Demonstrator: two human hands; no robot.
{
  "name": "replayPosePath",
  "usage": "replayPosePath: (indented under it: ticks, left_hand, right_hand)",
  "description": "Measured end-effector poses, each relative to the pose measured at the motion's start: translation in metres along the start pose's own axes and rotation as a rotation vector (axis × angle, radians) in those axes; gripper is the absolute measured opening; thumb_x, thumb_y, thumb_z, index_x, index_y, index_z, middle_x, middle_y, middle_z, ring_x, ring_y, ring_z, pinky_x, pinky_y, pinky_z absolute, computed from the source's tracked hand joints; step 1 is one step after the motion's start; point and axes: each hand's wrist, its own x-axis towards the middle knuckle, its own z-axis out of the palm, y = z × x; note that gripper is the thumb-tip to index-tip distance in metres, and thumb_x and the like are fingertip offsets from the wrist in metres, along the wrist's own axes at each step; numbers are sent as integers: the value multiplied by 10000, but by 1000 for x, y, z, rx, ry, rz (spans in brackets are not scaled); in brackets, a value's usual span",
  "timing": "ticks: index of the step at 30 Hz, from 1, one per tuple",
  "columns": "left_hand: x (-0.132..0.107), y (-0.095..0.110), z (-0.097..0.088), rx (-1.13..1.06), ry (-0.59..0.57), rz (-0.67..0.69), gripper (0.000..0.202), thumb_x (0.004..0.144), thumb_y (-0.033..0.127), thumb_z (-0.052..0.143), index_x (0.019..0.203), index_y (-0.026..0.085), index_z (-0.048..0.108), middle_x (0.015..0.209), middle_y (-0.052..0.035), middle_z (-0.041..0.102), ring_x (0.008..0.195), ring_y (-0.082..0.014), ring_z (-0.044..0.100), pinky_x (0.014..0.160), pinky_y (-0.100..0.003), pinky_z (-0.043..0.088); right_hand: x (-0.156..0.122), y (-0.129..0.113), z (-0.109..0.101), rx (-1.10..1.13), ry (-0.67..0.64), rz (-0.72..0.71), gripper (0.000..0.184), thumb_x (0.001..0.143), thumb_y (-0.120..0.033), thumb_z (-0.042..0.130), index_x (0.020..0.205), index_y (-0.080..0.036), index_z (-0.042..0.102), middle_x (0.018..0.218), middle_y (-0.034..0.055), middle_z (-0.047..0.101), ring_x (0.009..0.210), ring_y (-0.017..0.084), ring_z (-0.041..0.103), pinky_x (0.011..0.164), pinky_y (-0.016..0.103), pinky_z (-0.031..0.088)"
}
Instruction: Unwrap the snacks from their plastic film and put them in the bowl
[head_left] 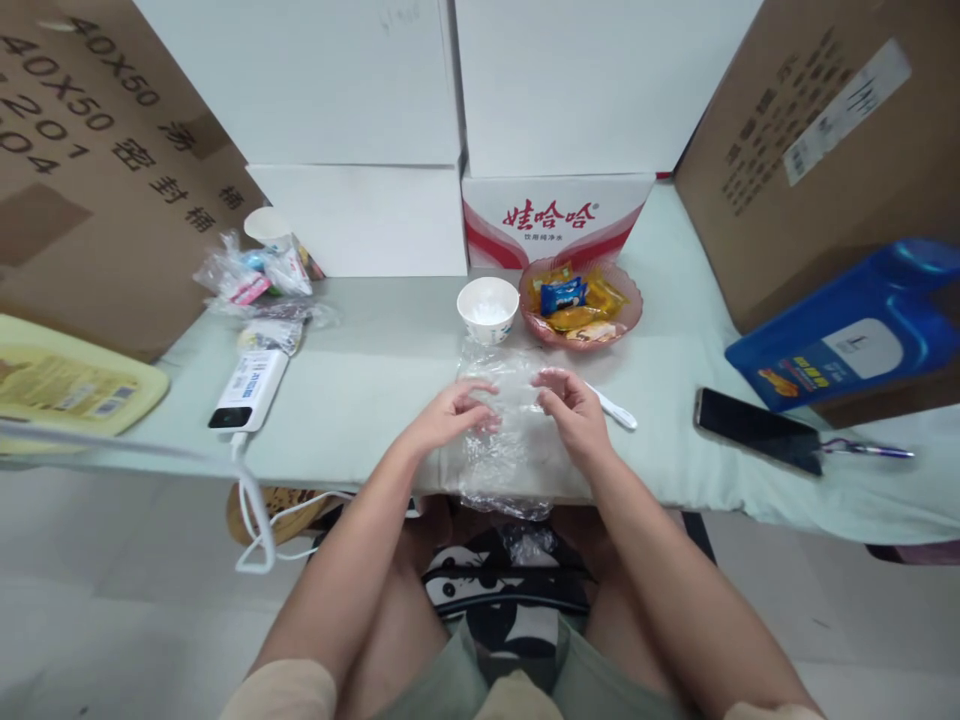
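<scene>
A sheet or bag of clear crinkled plastic film (501,450) lies on the table in front of me, and part of it hangs over the front edge. My left hand (459,412) is over its left side, fingers bent but apart. Across from it, my right hand (571,408) is over the right side, with thumb and index finger curved and a gap between them. The fingertips are close to the film; whether they touch it I cannot tell. Just beyond stands a white paper cup (488,312). A white plastic spoon (613,408) lies partly behind my right hand.
A pink glass bowl (634,308) holds several wrapped snacks. White boxes (360,220) line the back. On the right are a blue bottle (847,330) and a phone (757,430). Leftward are a white power bank (251,388) with cable, plastic packets (259,280) and a yellow bottle (82,385).
</scene>
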Motion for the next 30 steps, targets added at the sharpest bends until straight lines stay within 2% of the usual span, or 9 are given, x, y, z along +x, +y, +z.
replayPosePath:
  ticks: [6, 9, 12, 16, 19, 22, 24, 27, 30]
  left_hand:
    - [0, 4, 1, -71, 90, -28, 412, 745, 404, 764, 1054, 176, 614, 752, -25, 726, 554, -142, 667, 531, -236, 463]
    - [0, 4, 0, -92, 108, -3, 442, 712, 438, 798, 1018, 168, 628, 726, -19, 705, 546, -143, 655, 532, -242, 465]
    - [6, 0, -1, -92, 194, 23, 410, 686, 387, 813, 982, 162, 642, 718, -10, 688, 564, -142, 654, 558, -245, 479]
    - [14, -3, -5, -80, 274, 54, 318, 662, 291, 768, 939, 171, 666, 672, 19, 648, 566, -126, 623, 565, -233, 469]
    - [12, -3, -10, -32, 280, 117, 288, 656, 288, 751, 914, 173, 692, 696, 12, 655, 586, -113, 583, 572, -226, 459]
    - [5, -1, -16, 20, 296, 140, 272, 656, 306, 757, 889, 175, 705, 783, -14, 690, 673, -132, 604, 628, -239, 485]
    - [1, 1, -18, 8, 308, 124, 268, 637, 303, 769, 864, 179, 699, 791, -11, 688, 683, -135, 613, 646, -245, 497]
    - [-4, 5, -15, -91, 278, 74, 298, 612, 324, 809, 837, 185, 673, 762, 3, 675, 633, -132, 628, 632, -258, 514]
    - [-7, 9, -11, -181, 212, 34, 417, 592, 368, 863, 908, 195, 651, 731, 8, 689, 568, -132, 632, 595, -260, 518]
  right_hand:
    - [-13, -12, -5, 21, 43, -137, 236, 774, -349, 661, 987, -263, 611, 974, 53, 718, 1031, 243, 657, 949, 418, 470]
    - [-25, -13, -11, -5, -77, -226, 473, 833, -350, 668, 1276, -305, 508, 847, 31, 707, 1178, 265, 618, 1047, 483, 423]
    - [-26, -6, -16, -162, -184, -287, 637, 821, -340, 694, 1406, -305, 444, 930, 43, 717, 1222, 279, 584, 1090, 521, 385]
    - [-21, 4, -16, -553, -138, -518, 182, 854, -225, 621, 965, -320, 728, 1068, 43, 715, 1229, 293, 554, 1109, 530, 322]
    - [-24, 9, -15, -781, -285, -635, 329, 830, -69, 558, 814, -331, 757, 1160, -1, 726, 1332, 299, 487, 1106, 535, 281]
    - [-28, 11, -20, -826, -433, -626, 505, 768, 33, 505, 969, -356, 758, 1327, -21, 674, 1427, 304, 399, 1117, 550, 259]
    - [-29, 10, -26, -715, -403, -596, 508, 775, 12, 497, 1052, -345, 730, 1394, 4, 626, 1457, 297, 366, 1143, 550, 252]
    - [-26, 3, -30, -405, -241, -435, 466, 841, -165, 579, 1279, -325, 585, 1474, 75, 532, 1438, 281, 407, 1144, 524, 316]
    - [-20, -2, -23, -185, -255, -217, 796, 737, -359, 758, 1440, -293, 389, 1449, 130, 535, 1385, 284, 476, 1116, 491, 381]
